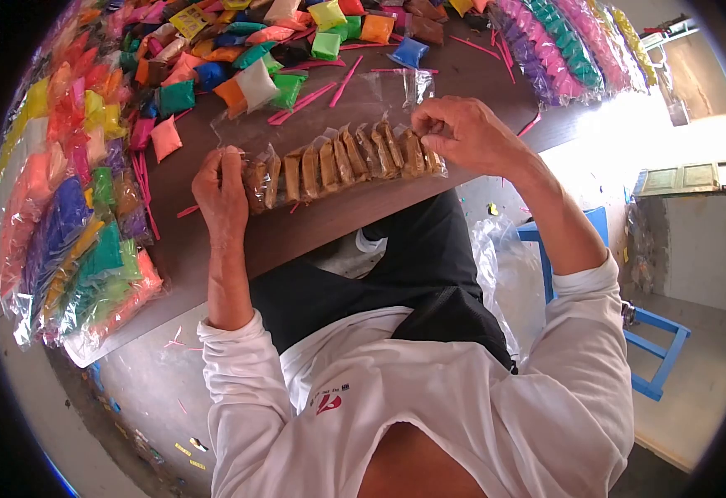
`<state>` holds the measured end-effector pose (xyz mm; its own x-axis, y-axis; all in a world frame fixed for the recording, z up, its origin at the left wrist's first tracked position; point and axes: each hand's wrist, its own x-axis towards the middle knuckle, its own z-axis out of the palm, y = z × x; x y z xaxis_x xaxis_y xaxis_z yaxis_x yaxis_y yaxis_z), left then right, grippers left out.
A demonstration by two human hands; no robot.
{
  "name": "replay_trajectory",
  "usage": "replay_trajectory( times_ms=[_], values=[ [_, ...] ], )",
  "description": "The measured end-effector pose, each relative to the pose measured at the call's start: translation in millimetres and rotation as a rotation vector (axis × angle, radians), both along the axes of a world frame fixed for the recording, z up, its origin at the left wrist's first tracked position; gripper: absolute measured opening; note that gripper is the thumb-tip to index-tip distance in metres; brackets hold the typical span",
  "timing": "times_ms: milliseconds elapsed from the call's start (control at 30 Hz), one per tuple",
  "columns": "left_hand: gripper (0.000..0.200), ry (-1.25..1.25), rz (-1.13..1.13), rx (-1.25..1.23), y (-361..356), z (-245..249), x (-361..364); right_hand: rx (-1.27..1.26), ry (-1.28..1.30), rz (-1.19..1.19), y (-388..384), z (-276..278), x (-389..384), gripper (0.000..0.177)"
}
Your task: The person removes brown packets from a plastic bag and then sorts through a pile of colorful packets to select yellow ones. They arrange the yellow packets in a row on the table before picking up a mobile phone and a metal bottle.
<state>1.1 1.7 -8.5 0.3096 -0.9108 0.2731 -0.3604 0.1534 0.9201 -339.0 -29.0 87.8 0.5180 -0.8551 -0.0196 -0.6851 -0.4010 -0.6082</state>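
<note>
A long clear plastic bag [342, 166] lies near the table's front edge, with a row of several brown packets standing side by side in it. At the bag's left end is my left hand [222, 187], its fingers closed in a pinch on the plastic. My right hand [466, 133] is at the right end, fingers curled together against the bag's upper corner. A flap of clear film rises from the bag beside the right fingers. The fingertips of both hands are partly hidden.
Loose coloured packets [255, 87] are heaped at the back of the brown table [379, 91]. Filled bags are stacked at the left [72, 241] and back right [562, 50]. Pink strips [346, 80] lie scattered. A blue stool [657, 349] stands on the floor at right.
</note>
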Motion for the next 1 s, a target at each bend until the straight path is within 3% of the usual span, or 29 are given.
replay_trajectory(
  times_ms=[233, 333, 433, 633, 733, 933, 1000],
  values=[
    [0.026, -0.019, -0.011, -0.010, 0, -2, 2, -0.312, 0.134, 0.122, 0, 5, 12, 0.062],
    [0.026, -0.023, -0.011, -0.011, 0, 0, 1, -0.319, 0.116, 0.171, 0, -7, 23, 0.067],
    [0.026, -0.042, 0.000, -0.043, -1, -3, 2, -0.174, 0.206, 0.165, -3, -11, 32, 0.065],
    [0.028, -0.028, 0.007, 0.037, 1, 4, -1, 0.093, 0.203, 0.148, -8, 3, 34, 0.053],
    [0.028, -0.029, 0.001, 0.040, 2, 4, 1, 0.089, 0.189, 0.194, -12, 0, 32, 0.063],
    [0.028, -0.068, 0.003, -0.013, 1, 3, 0, -0.213, 0.096, 0.166, -3, -4, 54, 0.085],
    [0.027, -0.064, -0.001, -0.065, 0, -1, 0, -0.245, 0.032, 0.224, -6, -14, 64, 0.080]
  ],
)
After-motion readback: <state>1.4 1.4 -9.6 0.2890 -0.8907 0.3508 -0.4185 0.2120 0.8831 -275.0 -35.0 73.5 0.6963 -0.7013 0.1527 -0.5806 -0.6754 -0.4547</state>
